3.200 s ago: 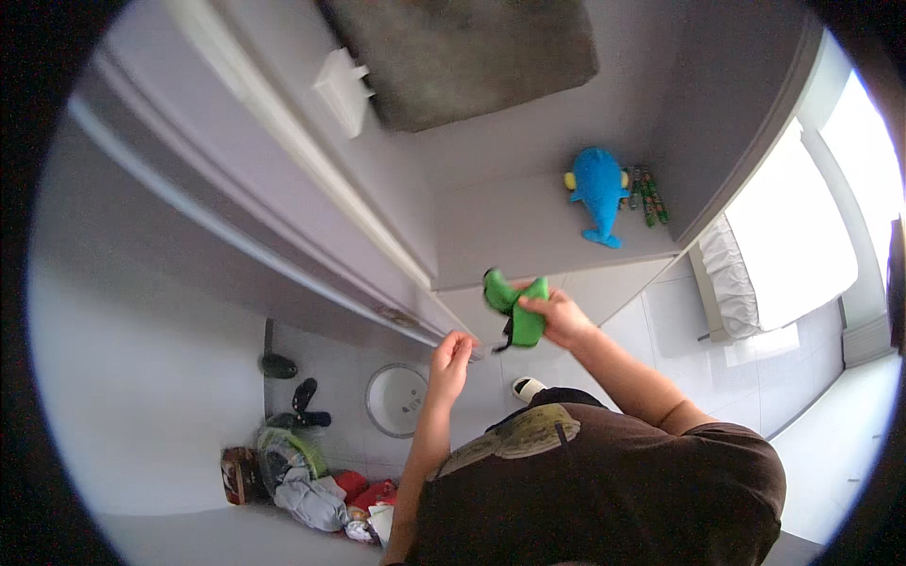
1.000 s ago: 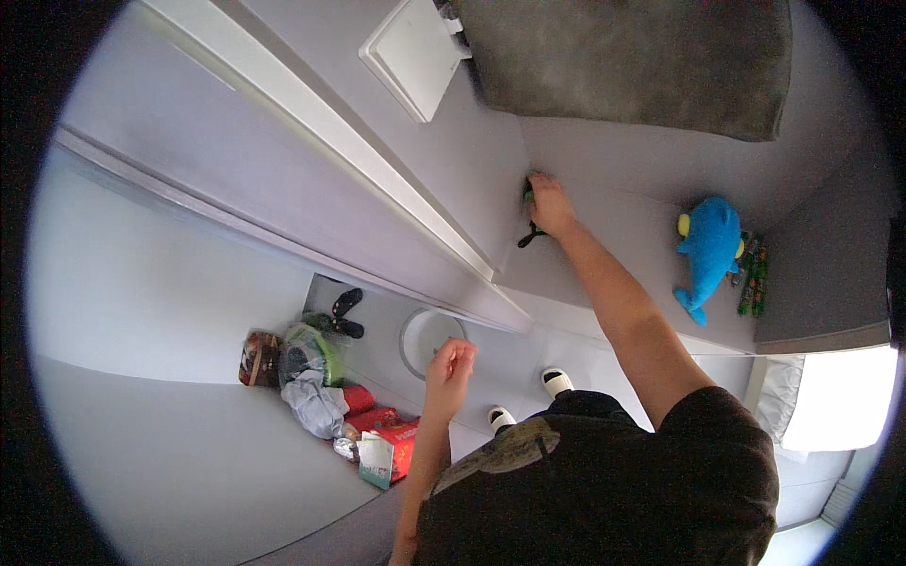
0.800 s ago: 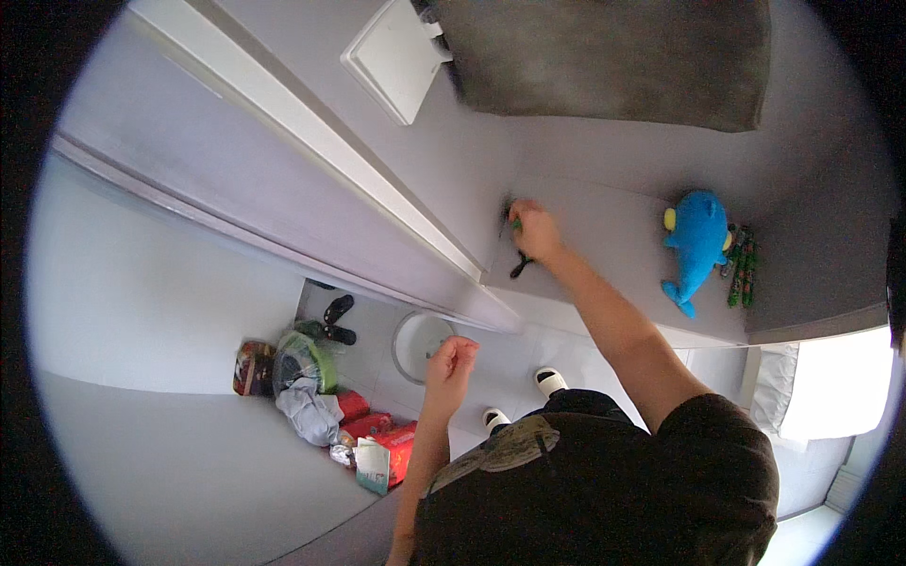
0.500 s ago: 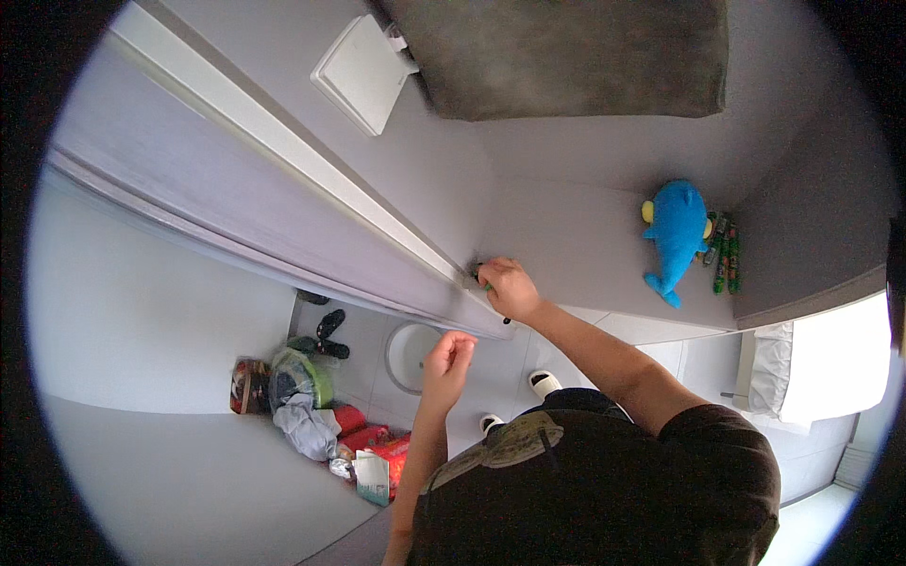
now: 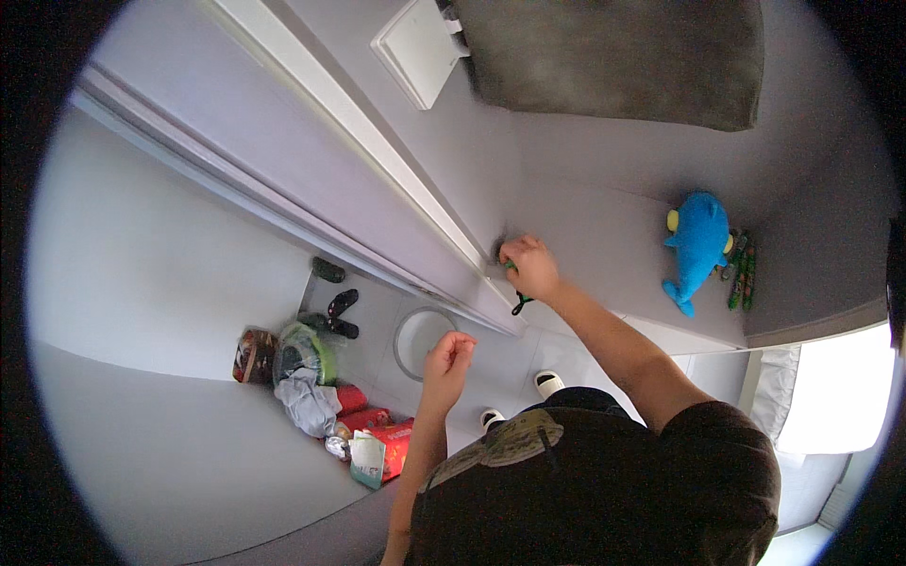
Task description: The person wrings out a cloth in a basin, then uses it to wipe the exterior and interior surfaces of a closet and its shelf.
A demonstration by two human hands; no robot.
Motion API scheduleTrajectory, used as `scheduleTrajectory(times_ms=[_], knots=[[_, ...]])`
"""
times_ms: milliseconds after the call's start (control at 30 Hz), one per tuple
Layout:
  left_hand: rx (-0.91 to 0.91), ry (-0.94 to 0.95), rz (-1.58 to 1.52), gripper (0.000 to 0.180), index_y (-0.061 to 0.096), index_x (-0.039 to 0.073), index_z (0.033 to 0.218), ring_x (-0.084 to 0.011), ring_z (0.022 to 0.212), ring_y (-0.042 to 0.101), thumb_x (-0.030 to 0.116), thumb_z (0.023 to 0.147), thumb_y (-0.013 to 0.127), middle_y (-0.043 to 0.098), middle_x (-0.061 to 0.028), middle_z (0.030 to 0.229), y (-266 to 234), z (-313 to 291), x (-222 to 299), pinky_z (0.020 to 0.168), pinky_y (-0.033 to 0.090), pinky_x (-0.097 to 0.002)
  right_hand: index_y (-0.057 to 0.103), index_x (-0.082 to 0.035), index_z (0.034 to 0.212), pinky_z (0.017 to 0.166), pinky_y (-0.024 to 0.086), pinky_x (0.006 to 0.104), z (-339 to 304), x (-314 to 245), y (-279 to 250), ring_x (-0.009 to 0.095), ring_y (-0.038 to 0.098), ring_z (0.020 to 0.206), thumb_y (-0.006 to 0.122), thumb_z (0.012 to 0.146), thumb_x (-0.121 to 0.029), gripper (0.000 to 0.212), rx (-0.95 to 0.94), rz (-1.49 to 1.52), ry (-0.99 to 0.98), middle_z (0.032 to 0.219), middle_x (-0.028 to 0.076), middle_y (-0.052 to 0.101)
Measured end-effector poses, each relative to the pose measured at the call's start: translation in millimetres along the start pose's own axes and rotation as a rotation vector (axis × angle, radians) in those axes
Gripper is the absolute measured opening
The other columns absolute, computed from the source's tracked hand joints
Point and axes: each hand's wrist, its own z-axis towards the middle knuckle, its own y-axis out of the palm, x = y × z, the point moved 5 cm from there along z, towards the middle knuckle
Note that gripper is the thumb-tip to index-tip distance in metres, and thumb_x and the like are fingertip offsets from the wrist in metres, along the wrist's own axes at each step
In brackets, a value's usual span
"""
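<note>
My right hand (image 5: 530,267) is closed around a small green-handled brush (image 5: 511,267), mostly hidden by the fingers. A black cord loop (image 5: 520,304) hangs from it, and a dark, blurred end shows past the fingertips. This end is at the left corner of a grey shelf (image 5: 604,236), beside a pale upright panel edge (image 5: 444,222). Lower and to the left, my left hand (image 5: 448,366) hovers in the air with its fingers curled together and nothing visible in them.
A blue plush dolphin (image 5: 700,247) and several green tubes (image 5: 743,274) lie on the shelf's right. A white box (image 5: 420,52) and a dark grey cloth (image 5: 613,61) are above. On the floor are a round white basin (image 5: 411,344), black slippers (image 5: 343,304) and red bags (image 5: 392,443).
The view has shifted, so the surroundings sit further right. My right hand keeps hold of the brush at the shelf corner; its black loop now shows more. My left hand stays curled.
</note>
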Motion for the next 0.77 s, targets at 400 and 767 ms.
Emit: scheduleTrajectory(times_ms=[400,767], knots=[[0.008,0.005,0.007,0.009,0.058,0.004,0.091,-0.0029,0.059,0.041,0.011,0.093,0.054,0.047,0.0052,0.066,0,-6,0,0.053,0.033,-0.0207,0.060,-0.007,0.092,0.086,0.042,0.0399,-30,-41,16,0.026,0.053,0.105,0.058,0.066,0.001,0.027,0.040,-0.135,-0.163,0.106,0.004,0.064],[-0.047,-0.053,-0.041,0.008,0.058,0.005,0.093,-0.0029,0.064,0.041,0.011,0.094,0.054,0.047,0.0058,0.072,23,-24,-4,0.057,0.034,-0.0195,0.062,-0.011,0.101,0.094,0.037,0.0438,-41,-35,24,0.028,0.047,0.115,0.058,0.072,-0.002,0.031,-0.159,-0.212,-0.104,0.129,0.007,0.052]])
